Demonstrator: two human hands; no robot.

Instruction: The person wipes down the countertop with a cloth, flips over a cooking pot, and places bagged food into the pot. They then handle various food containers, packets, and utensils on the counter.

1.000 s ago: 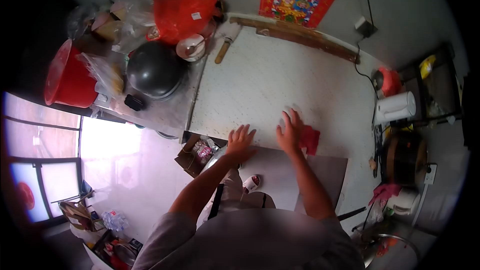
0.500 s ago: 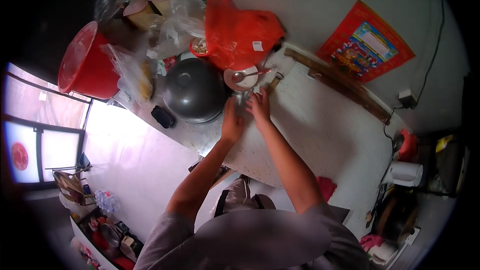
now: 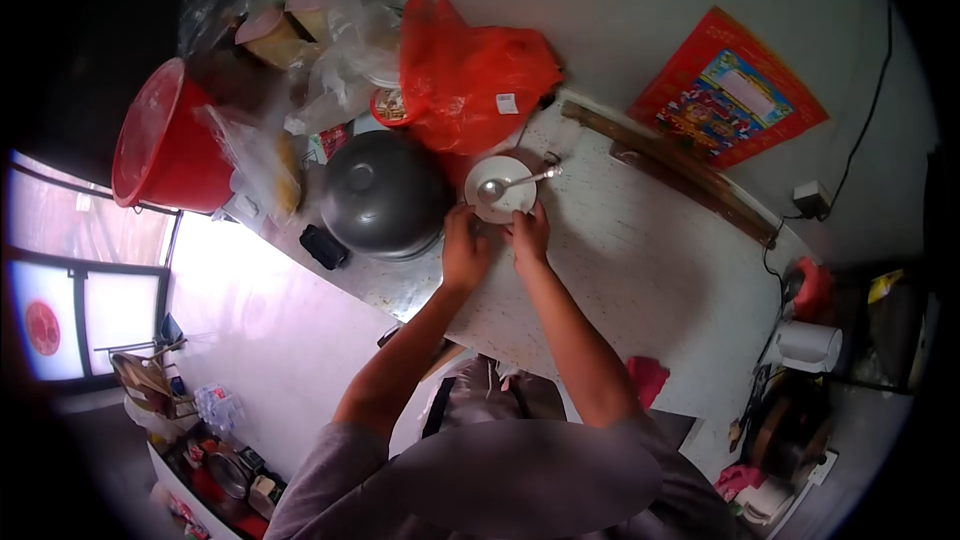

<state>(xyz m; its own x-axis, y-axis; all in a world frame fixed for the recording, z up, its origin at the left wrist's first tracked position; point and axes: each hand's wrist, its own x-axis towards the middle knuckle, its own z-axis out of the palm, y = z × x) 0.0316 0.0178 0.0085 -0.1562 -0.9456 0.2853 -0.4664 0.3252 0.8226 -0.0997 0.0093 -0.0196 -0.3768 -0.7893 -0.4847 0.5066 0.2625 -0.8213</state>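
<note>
A white bowl [image 3: 476, 176] with a metal spoon [image 3: 520, 180] lying in it is in front of me on the worktop. The spoon's handle sticks out over the rim to the right. My right hand [image 3: 530, 237] is closed on the near right edge of the bowl. At the near left edge my left hand [image 3: 465, 248] has its fingers curled against the rim; the fingertips are partly hidden. Just left of that hand, a dark grey metal pot or domed basin [image 3: 385, 195] stands on the worktop.
Behind the bowl lies a red plastic bag [image 3: 470, 80], beside a small red-rimmed container [image 3: 391, 107]. A red bucket [image 3: 165, 145] and clear bags [image 3: 335, 80] crowd the left. A black object [image 3: 324, 247] lies by the worktop edge. A wooden strip [image 3: 670, 175] runs along the wall.
The bowl with its spoon has come nearer to me and slightly right. My hands, apart from the bowl before, have closed in on its rim.
</note>
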